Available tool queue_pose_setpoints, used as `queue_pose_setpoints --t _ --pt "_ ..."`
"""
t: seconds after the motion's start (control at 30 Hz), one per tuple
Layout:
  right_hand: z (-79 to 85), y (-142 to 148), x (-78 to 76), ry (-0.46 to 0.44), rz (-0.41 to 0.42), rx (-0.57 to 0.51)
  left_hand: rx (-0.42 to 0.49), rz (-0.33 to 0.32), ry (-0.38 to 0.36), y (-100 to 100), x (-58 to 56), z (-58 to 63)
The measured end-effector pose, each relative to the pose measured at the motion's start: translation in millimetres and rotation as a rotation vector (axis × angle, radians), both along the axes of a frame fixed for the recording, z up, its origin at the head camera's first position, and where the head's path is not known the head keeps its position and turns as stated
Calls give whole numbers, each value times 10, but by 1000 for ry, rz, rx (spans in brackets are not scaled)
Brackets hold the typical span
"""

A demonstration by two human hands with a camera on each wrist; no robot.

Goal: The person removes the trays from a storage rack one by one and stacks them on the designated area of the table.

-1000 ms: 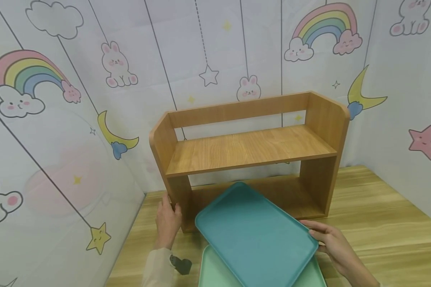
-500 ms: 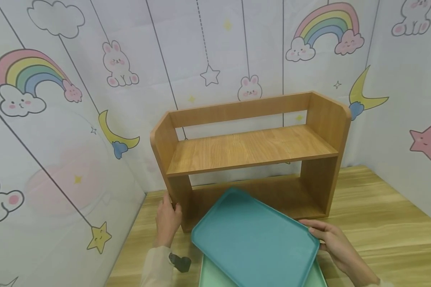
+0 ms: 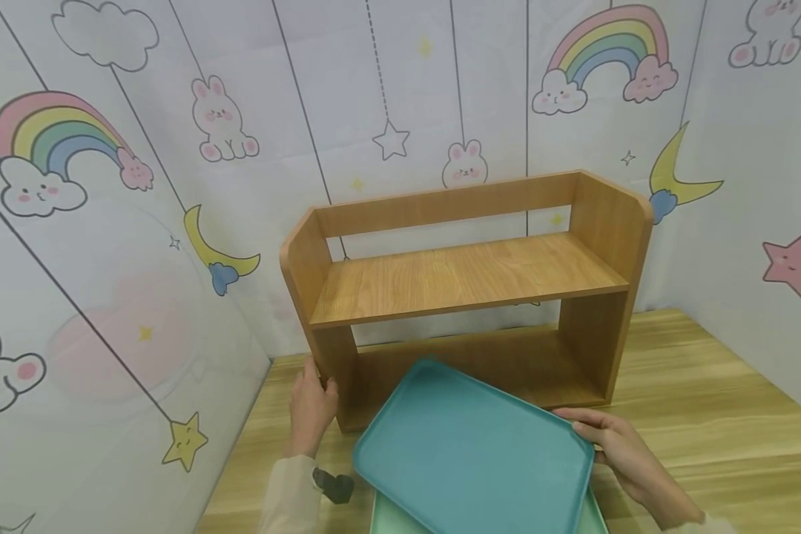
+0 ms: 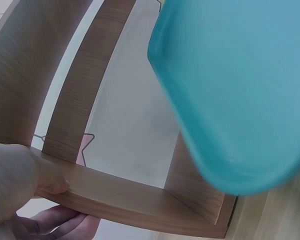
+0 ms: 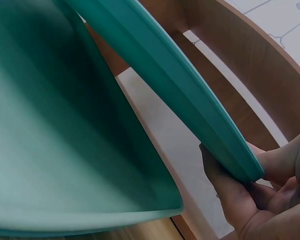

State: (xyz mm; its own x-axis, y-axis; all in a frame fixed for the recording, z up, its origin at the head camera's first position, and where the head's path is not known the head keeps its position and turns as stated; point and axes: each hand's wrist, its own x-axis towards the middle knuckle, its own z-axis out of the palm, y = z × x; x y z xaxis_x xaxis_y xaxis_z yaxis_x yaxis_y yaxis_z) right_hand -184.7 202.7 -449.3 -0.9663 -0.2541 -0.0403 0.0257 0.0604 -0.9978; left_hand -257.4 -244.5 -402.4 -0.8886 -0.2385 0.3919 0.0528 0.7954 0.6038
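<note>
A teal tray (image 3: 480,452) is held tilted at its right corner by my right hand (image 3: 617,452). In the right wrist view the thumb lies on one face of that teal tray (image 5: 190,105) and the fingers (image 5: 227,192) on the other. Below it is a mint green tray (image 3: 400,512), mostly covered; a gap shows between the two at the right. My left hand (image 3: 311,408) grips the left side panel of a two-tier wooden desk shelf (image 3: 467,278). The left wrist view shows the thumb and fingers on opposite faces of the panel (image 4: 125,200).
The shelf stands on a wood-grain table (image 3: 701,415) near the back wall. A cartoon-printed cloth (image 3: 387,89) covers the walls around it. The teal tray's far corner reaches in front of the shelf's lower tier (image 3: 521,363).
The teal tray has turned, its far corner shifting left and toward me, so less of the mint green tray shows. Both hands stay nearly in place.
</note>
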Motion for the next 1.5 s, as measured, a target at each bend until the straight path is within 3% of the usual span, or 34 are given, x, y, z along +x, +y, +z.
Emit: queue_pose_setpoints --t 0.63,1.5 --pt "-39 9 -69 3 71 41 25 -54 -111 -28 -2 89" --pt "-57 51 -66 6 170 64 20 -71 -126 -35 15 106"
